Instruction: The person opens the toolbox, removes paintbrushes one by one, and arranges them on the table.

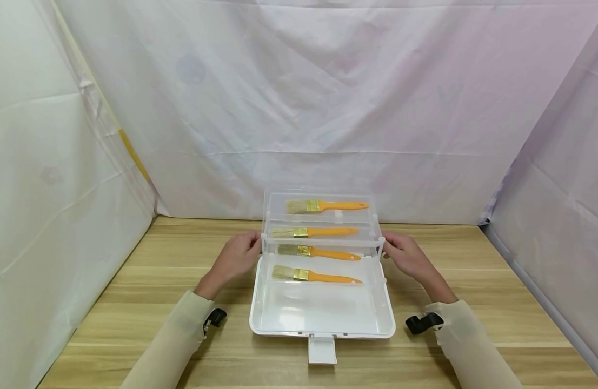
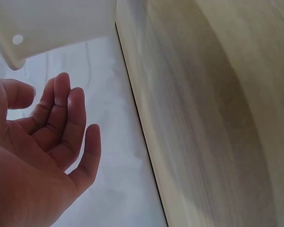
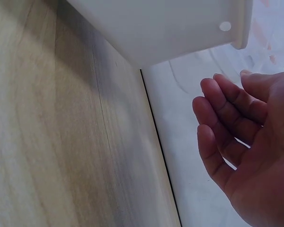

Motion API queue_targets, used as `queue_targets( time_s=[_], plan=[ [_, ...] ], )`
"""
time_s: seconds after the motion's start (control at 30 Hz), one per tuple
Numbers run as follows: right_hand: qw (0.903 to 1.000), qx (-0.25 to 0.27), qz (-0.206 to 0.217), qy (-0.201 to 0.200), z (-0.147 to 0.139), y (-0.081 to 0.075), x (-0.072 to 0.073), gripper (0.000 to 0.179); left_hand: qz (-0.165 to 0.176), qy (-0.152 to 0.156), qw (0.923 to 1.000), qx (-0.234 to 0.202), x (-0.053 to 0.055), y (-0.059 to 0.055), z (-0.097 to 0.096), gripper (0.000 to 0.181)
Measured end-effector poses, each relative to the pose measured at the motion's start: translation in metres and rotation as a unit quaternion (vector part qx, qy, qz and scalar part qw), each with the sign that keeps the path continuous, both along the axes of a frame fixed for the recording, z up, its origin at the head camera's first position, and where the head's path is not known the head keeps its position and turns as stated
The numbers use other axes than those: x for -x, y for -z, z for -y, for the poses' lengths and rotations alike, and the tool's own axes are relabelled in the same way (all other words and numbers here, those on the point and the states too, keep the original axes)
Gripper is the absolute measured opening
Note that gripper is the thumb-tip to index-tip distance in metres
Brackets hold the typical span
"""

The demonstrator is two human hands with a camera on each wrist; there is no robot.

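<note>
A white plastic case (image 1: 323,319) stands on the table with its clear stepped trays (image 1: 323,241) raised toward the back. Several paintbrushes (image 1: 340,206) with orange handles, brass-coloured ferrules and pale bristles lie one behind another in the tiers, bristles to the left. Beside the left end of the raised part is my left hand (image 1: 238,254); my right hand (image 1: 406,255) is at the opposite end. Both wrist views show loosely bent fingers with nothing between thumb and fingers, close to the case's side walls (image 2: 61,23) (image 3: 180,28). Whether any fingertip touches the plastic is hard to tell.
The case's white latch flap (image 1: 322,351) points toward me over the wooden table (image 1: 163,302). White cloth (image 1: 328,97) hangs behind the table and along both sides. A black wrist device (image 1: 424,323) sits at each sleeve cuff.
</note>
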State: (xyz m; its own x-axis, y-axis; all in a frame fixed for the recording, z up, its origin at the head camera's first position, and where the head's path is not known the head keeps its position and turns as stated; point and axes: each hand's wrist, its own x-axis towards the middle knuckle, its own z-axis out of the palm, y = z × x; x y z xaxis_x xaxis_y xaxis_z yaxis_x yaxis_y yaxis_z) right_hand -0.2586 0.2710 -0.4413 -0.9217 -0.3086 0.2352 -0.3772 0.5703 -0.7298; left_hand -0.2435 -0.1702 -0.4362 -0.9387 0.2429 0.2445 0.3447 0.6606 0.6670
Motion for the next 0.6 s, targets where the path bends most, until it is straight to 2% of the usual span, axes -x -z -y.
queue_targets(
  time_s=[0.33, 0.6],
  plan=[
    [0.9994, 0.001, 0.031, -0.015, -0.0007, 0.0036, 0.0006, 0.03, 0.012, -0.011, 0.9998, 0.012, -0.0003, 0.0028, 0.0002, 0.032],
    [0.9989, -0.012, 0.045, -0.003, -0.0008, 0.0035, -0.0002, 0.032, 0.03, -0.016, 0.9993, 0.015, -0.001, 0.0031, -0.0011, 0.032]
  ],
)
